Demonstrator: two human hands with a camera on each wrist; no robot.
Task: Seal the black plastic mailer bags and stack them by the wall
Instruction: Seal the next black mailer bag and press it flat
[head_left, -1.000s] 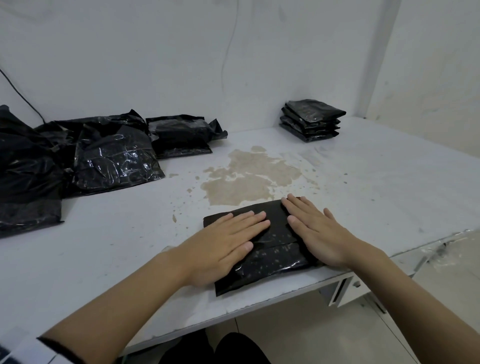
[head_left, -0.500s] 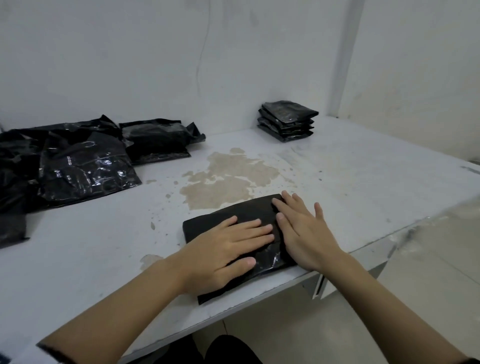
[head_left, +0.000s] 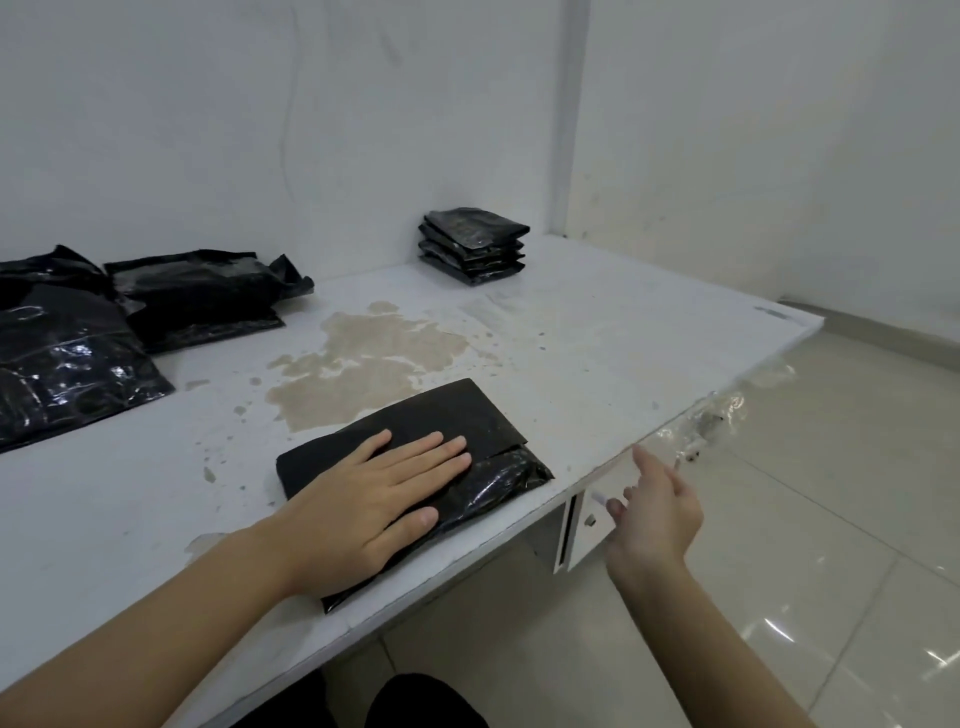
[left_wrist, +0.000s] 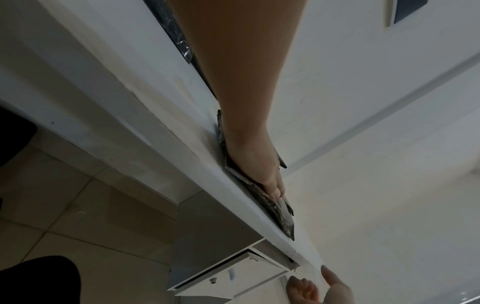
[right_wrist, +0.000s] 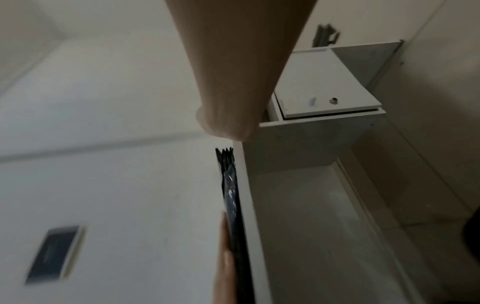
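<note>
Pressing our flat left hand (head_left: 363, 499) on one folded mailer bag (head_left: 415, 467), right hand (head_left: 654, 514) loosely spread and empty, we had four bags stacked (head_left: 472, 244) upper centre, several unsealed bags (head_left: 104, 322) left.

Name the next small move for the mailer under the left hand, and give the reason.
Probably lift the mailer and carry it to the stack by the wall. Its flap already lies folded flat under the left hand, the right hand is off the table edge, open and empty, and four sealed bags sit stacked there.
</note>
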